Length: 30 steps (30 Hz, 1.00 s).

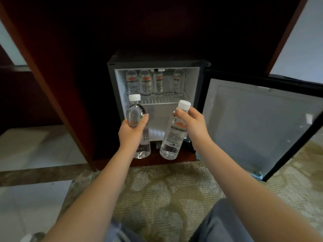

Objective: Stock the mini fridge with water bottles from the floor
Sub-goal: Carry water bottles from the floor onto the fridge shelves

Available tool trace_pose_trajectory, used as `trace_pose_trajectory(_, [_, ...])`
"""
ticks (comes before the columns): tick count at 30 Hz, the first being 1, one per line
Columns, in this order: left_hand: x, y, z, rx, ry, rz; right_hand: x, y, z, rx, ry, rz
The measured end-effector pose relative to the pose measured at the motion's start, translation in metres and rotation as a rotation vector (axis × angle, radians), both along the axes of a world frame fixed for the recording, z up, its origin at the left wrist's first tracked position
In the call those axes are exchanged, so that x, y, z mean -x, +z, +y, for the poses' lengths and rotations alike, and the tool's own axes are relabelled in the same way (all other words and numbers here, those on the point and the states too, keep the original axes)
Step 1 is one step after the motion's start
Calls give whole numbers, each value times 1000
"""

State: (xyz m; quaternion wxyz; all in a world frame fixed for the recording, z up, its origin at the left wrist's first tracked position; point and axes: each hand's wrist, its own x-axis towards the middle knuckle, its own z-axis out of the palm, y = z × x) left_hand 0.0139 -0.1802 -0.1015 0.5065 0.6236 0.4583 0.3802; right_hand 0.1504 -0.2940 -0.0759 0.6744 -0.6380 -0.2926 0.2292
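1. Hands first: both are raised in front of the fridge opening, and each holds one bottle.
2. Left hand: fingers and thumb are wrapped round the middle of the left bottle. It is a firm grip.
3. That bottle stands upright with its white cap on top, in front of the fridge's left half. The cap is level with the front edge of the shelf.
4. Right hand: it pinches the right bottle at the neck, just under the white cap.
5. That bottle is tilted, with the cap leaning toward the fridge's door side. Its base hangs in front of the fridge's bottom edge.
6. The two held bottles are apart and do not touch. The fridge's lower compartment shows between them.
7. The door is wide open, swung out to the right of the fridge, with its inner panel facing the camera.
8. Four bottles stand upright at the back of the shelf, in the fridge's upper part.
   - Three sit close together from the left wall: first shelf bottle, second shelf bottle, third shelf bottle.
   - The fourth shelf bottle stands by the right wall, with a gap between it and the third.
9. Labels are too blurred to read.
10. The fridge sits inside a dark wooden cabinet.
11. Patterned carpet lies in front of the fridge, and pale floor tiles lie to its left.
12. Knees in grey trousers are over the carpet, on the near side from the fridge.
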Motion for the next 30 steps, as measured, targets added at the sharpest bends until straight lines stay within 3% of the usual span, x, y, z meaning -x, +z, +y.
trace_pose_trajectory(6, [-25,-37,31,96,41,-54,-45,-7,48,20,40,-150])
trace_pose_trajectory(16, [-75,-62,96,110,155,-46,-118,-8,135,-93,-104,-354])
trace_pose_trajectory(25, [-95,-76,113,95,25,-208,-162,-23,200,-3,-123,-401])
trace_pose_trajectory(30, [-100,-81,121,42,-9,-180,-190,-18,226,44,-144,-472])
